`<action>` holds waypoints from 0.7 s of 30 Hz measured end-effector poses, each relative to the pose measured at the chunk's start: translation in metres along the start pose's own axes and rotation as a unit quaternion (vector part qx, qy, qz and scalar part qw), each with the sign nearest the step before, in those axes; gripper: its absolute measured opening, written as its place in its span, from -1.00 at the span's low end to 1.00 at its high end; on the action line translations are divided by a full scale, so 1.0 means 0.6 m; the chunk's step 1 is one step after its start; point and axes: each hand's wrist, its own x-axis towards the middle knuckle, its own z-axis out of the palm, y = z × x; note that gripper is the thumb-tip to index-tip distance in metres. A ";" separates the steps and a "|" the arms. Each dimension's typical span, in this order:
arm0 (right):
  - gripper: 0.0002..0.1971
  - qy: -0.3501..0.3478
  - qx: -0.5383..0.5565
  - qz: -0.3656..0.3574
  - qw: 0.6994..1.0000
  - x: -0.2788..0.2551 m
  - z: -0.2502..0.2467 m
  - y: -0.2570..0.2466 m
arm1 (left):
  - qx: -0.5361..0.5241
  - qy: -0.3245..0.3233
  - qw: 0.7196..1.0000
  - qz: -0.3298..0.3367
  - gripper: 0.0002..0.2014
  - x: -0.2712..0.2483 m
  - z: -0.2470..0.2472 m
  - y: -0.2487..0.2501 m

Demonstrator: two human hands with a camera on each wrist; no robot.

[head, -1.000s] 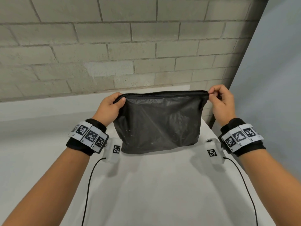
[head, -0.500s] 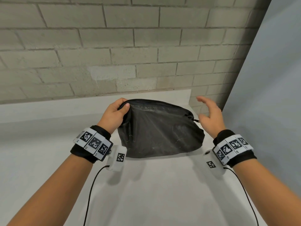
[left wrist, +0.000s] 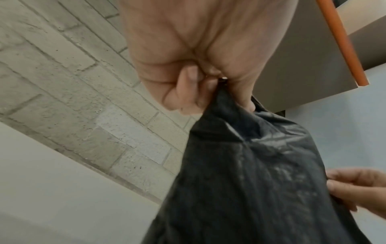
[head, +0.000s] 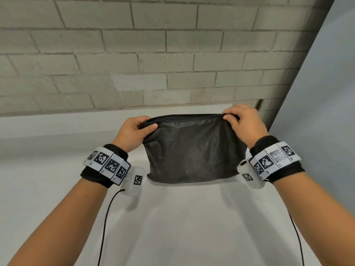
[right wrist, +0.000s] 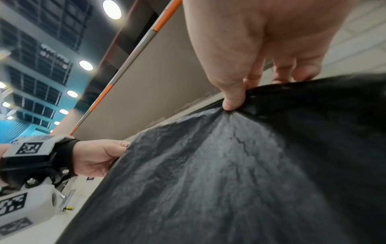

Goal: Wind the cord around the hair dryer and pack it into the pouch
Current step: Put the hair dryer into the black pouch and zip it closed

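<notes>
A black fabric pouch (head: 192, 150) with a zipper along its top edge stands upright over the white table (head: 182, 217), held by both top corners. My left hand (head: 142, 127) pinches the left corner (left wrist: 223, 99). My right hand (head: 232, 117) pinches the right corner of the pouch (right wrist: 261, 148), thumb on the near side. The zipper looks drawn across. The hair dryer and its cord are not visible; whether they lie inside the pouch is hidden.
A pale brick wall (head: 153, 54) rises right behind the table. A grey panel (head: 326, 112) stands at the right edge. Thin black cables (head: 104, 223) trail from both wrist cameras over the table's near part.
Half a second ago my right hand was off the pouch with fingers spread and the pouch sagged. Now that hand pinches the right top corner again and the pouch is pulled taut.
</notes>
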 end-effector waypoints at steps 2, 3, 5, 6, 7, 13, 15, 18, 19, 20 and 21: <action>-0.79 0.024 -0.026 0.000 0.999 0.000 -0.003 -0.007 | 0.017 0.019 1.000 0.004 -0.92 -0.003 0.004 0.001; -0.79 0.029 -0.030 0.004 0.999 -0.002 -0.002 -0.014 | 0.022 0.030 0.999 0.008 -0.93 -0.005 0.007 0.002; -0.74 0.043 -0.030 0.005 0.999 -0.007 0.006 -0.035 | 0.020 0.048 0.999 0.013 -0.93 -0.008 0.009 0.000; -0.71 0.051 -0.029 -0.008 0.998 -0.012 0.011 -0.050 | 0.020 0.057 0.998 0.013 -0.93 -0.009 0.010 -0.001; -0.70 0.055 -0.023 -0.030 0.998 -0.016 0.018 -0.068 | 0.025 0.069 0.997 0.014 -0.93 -0.009 0.010 -0.003; -0.67 -0.042 0.046 -0.165 0.984 -0.027 0.078 -0.185 | 0.103 0.135 0.982 0.077 -0.90 -0.010 0.022 -0.010; -0.64 -0.076 -0.008 -0.185 0.980 -0.026 0.097 -0.203 | 0.130 0.118 0.980 0.091 -0.83 -0.014 0.024 -0.014; -0.71 -0.074 0.004 -0.184 0.980 -0.021 0.113 -0.208 | 0.080 0.103 0.989 0.075 -0.74 -0.020 0.021 -0.021; -0.75 -0.057 0.020 -0.178 0.982 -0.019 0.117 -0.206 | 0.040 0.105 0.992 0.062 -0.73 -0.022 0.019 -0.021; -0.78 -0.040 0.035 -0.170 0.984 -0.017 0.120 -0.204 | 0.005 0.108 0.993 0.054 -0.72 -0.024 0.016 -0.022; -0.79 -0.031 0.049 -0.164 0.985 -0.015 0.122 -0.203 | -0.017 0.113 0.992 0.054 -0.72 -0.026 0.014 -0.022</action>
